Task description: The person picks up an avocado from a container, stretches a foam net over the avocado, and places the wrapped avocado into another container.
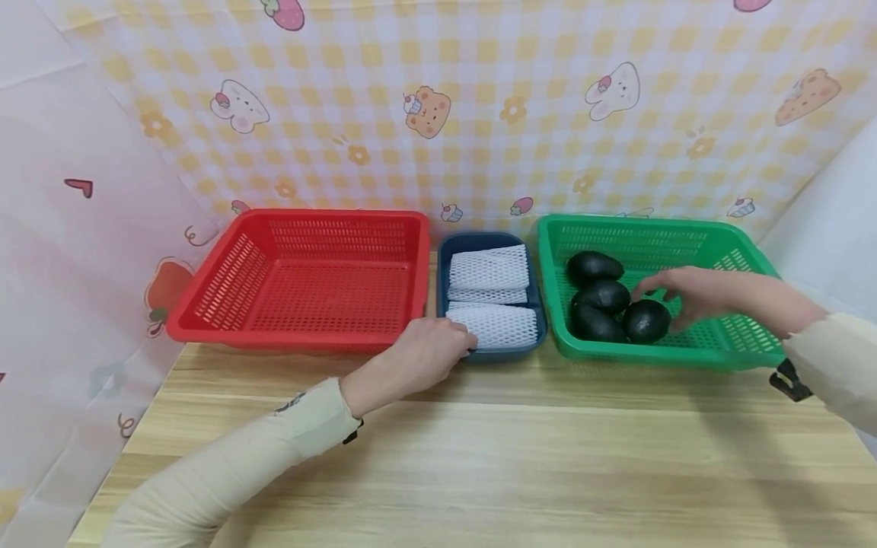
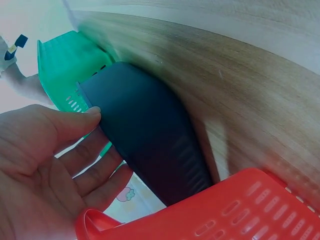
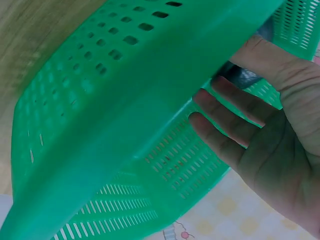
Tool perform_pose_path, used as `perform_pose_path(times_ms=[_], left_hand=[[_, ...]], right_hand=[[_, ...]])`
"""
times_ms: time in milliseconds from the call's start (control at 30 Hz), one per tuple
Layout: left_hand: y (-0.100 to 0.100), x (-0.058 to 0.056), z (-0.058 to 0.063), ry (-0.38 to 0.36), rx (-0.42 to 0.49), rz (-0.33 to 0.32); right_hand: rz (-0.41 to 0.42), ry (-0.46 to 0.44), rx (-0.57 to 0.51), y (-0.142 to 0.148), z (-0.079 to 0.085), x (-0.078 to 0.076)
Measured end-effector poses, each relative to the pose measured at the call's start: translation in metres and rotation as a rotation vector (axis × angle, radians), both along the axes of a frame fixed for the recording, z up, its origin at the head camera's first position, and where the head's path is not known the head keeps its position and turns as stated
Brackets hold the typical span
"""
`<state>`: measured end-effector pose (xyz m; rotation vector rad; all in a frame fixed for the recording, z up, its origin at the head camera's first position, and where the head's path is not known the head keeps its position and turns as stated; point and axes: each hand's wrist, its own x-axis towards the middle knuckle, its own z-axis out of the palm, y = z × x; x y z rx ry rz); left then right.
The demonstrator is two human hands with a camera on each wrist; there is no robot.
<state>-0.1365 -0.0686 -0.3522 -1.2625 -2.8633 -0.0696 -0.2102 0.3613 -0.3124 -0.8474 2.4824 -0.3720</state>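
Several dark avocados (image 1: pixel 594 267) lie at the left end of the green basket (image 1: pixel 658 354). My right hand (image 1: pixel 706 295) reaches in over the nearest avocado (image 1: pixel 646 321), fingers spread about its right side; the right wrist view shows part of that avocado (image 3: pixel 242 76) beyond relaxed fingers. White foam net sleeves (image 1: pixel 496 326) lie in the dark blue tray (image 1: pixel 492 355). At the tray's left front edge is my left hand (image 1: pixel 428 352), its fingertips beside the front sleeve. In the left wrist view the thumb touches the tray rim, apart from the loosely bent fingers, whose tips are partly hidden.
Left of the tray stands a red basket (image 1: pixel 329 297) with slotted walls, close under my left wrist. All three containers line up along the back of the wooden table (image 1: pixel 479 457), against a checked cloth (image 1: pixel 479 99).
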Motion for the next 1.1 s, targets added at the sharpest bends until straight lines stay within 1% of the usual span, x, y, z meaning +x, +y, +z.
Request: perform_pose_path(times_ms=[267,367,533,800,1100], left_hand=[[0.001,0.0,-0.001,-0.012,0.005,0.004],[0.001,0.0,-0.001,-0.017,0.0,0.007],[0.0,0.0,-0.001,-0.01,0.001,0.005],[0.0,0.001,-0.001,-0.01,0.01,-0.001],[0.0,0.0,-0.001,-0.001,0.001,-0.003]], right_hand=[[-0.052,-0.146,0.04,0.001,-0.005,-0.009],[-0.063,-0.174,0.04,0.001,-0.005,-0.012],[-0.059,-0.177,0.038,0.002,-0.007,-0.015],[-0.052,-0.17,0.047,0.003,-0.01,-0.013],[-0.026,-0.123,0.095,0.007,-0.011,-0.014]])
